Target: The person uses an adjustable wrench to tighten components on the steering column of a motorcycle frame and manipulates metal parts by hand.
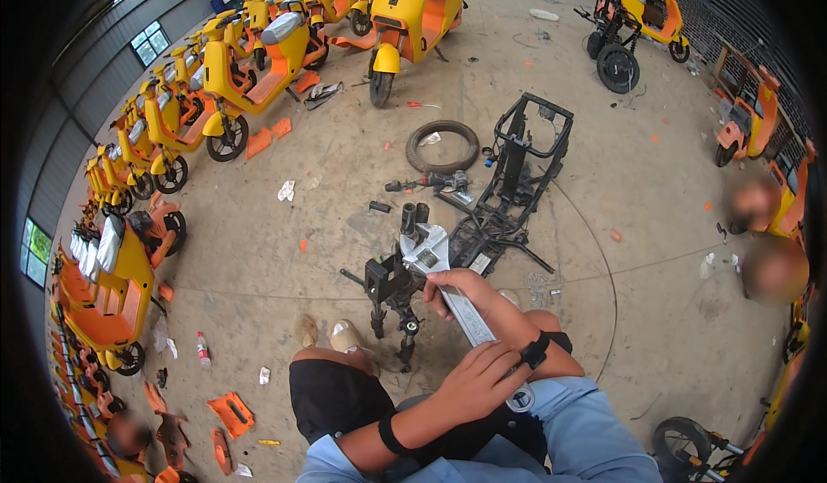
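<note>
- Silvery metal, flat-sided and long, fills the right hand (450,288): its fingers are wrapped around an adjustable wrench (468,315), close below the broad, angular head.
- Across the lower end of that handle lies the left hand (478,380), palm down with fingers bent over; from where I stand, I cannot tell how firmly it grasps.
- Wrench and hands are in front of the person's knees. The wrench's head sits over a black metal fork assembly (379,280) with stubby round tubes and a boxy bracket; whether it bites on anything, I cannot see.
- Just beyond stands or lies a black scooter frame (514,173) of welded tubing, open and ladder-like.
- Near it, a ribbed rubber tyre (412,147) rests flat, a plain dark ring on dusty grey concrete (655,225).
- Off to the left, curved orange plastic panels (231,414) lie by a clear bottle (202,350).
- Farther out, glossy yellow scooters (398,9) crowd along a ribbed wall (86,78).
</note>
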The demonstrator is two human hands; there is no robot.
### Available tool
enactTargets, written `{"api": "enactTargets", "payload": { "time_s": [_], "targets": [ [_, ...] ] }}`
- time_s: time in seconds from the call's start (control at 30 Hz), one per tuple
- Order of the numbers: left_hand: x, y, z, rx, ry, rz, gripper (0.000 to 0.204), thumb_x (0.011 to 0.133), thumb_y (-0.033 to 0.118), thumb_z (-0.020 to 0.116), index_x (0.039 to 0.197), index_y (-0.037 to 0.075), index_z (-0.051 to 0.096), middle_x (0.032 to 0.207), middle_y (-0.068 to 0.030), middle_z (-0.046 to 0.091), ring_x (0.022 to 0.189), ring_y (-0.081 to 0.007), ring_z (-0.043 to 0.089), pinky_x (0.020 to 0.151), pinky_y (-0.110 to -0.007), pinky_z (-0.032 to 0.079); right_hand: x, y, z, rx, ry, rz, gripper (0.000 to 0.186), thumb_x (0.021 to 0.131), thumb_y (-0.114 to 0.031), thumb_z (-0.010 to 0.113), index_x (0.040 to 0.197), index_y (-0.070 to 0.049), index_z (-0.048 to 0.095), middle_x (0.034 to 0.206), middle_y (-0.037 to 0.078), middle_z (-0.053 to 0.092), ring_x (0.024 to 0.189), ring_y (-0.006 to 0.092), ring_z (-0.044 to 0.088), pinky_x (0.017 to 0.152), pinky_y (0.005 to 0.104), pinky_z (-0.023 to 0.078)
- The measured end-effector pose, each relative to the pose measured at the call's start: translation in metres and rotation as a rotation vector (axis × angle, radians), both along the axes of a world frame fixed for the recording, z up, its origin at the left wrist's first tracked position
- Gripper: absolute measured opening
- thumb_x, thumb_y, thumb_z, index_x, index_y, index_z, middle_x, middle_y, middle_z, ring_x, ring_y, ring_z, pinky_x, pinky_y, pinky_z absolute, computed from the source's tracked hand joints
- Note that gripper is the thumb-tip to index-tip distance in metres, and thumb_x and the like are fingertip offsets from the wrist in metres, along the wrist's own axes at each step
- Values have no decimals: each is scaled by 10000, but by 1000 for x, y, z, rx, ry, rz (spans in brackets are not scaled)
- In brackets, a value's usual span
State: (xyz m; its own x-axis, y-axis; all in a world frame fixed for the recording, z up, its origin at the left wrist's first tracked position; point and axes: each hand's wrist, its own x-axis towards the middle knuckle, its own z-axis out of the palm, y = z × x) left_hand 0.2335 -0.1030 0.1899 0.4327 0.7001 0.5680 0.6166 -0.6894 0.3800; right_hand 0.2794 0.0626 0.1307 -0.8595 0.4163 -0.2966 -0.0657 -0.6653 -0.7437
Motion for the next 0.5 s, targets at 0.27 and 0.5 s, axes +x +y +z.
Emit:
{"api": "enactTargets", "payload": {
  "time_s": [0.27,0.5],
  "targets": [
    [-20,-11,-12,97,-79,12,279,752,144,724,1023,103,673,1006,-55,639,1010,-245,616,923,-397,480,-14,-20,4,-42,40,-87,403,967,-345,491,855,13,636,595,120,614,494,187,559,492,286,457],
    [-75,-41,-25,243,-283,83,519,729,182,795,1176,99,546,971,-68,655,940,-243,653,868,-400,503,-48,-49,2,-141,125,-170,414,980,-395,497,905,-9,627,688,116,645,607,193,617,591,310,479]
  ]
}}
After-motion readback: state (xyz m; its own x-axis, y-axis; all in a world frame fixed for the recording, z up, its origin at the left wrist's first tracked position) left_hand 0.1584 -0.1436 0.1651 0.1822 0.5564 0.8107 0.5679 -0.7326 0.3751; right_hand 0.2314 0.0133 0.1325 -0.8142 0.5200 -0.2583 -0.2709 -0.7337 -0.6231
